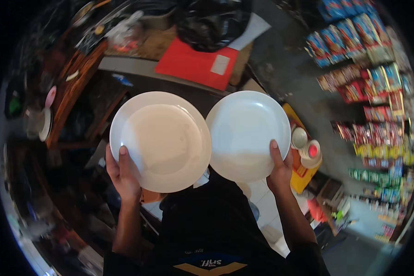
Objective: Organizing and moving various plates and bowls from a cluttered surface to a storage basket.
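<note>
My left hand [125, 172] grips the lower left rim of a round white plate [160, 141], its thumb on the upper face and its fingers partly hidden at the edge. A second white plate [246, 134] is in my right hand [280, 165], the thumb lying over the lower right rim. Both plates are held up side by side in front of me, their rims meeting or overlapping near the middle. Shadow and light fall across them, and nothing lies on either one.
Beyond the plates, a counter holds a red folder [193, 65], a black plastic bag [214, 24] and a clear bag [126, 34]. At right stand stacked bowls [299, 138] on a yellow surface [298, 181]. Hanging packets [379, 132] fill the right side; a wooden shelf edge [76, 93] is at left.
</note>
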The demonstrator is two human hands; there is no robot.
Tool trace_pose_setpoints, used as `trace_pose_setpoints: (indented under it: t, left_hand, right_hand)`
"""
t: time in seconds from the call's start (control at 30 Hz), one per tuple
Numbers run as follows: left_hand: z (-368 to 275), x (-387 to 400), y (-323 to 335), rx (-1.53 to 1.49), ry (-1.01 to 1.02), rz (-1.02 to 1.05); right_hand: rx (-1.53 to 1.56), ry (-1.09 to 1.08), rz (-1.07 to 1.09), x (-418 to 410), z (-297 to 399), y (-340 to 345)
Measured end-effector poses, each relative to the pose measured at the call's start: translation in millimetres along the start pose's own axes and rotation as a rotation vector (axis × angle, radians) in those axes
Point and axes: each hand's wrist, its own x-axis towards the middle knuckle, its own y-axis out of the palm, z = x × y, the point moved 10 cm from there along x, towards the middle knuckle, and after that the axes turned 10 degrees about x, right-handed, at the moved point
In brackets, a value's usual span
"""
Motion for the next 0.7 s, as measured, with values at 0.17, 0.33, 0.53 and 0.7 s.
trace_pose_setpoints:
  t: [0.17, 0.33, 0.53, 0.7]
  left_hand:
    - [-39, 20, 50, 0.124, 0.183, 0.284]
    - [-55, 7, 107, 0.072, 0.25, 0.552]
    - [-52, -41, 192, 0.06, 0.234, 0.849]
    - [-59, -109, 270, 0.032, 0.321, 1.011]
  right_hand:
    - [0.186, -0.097, -0.221, -40, 4, -28]
    - [0.333, -0.172, -0.392, -87, -6, -62]
    - [0.385, -0.245, -0.651, -145, -14, -125]
    - [0.401, -0.307, -0.85, -196, -19, -199]
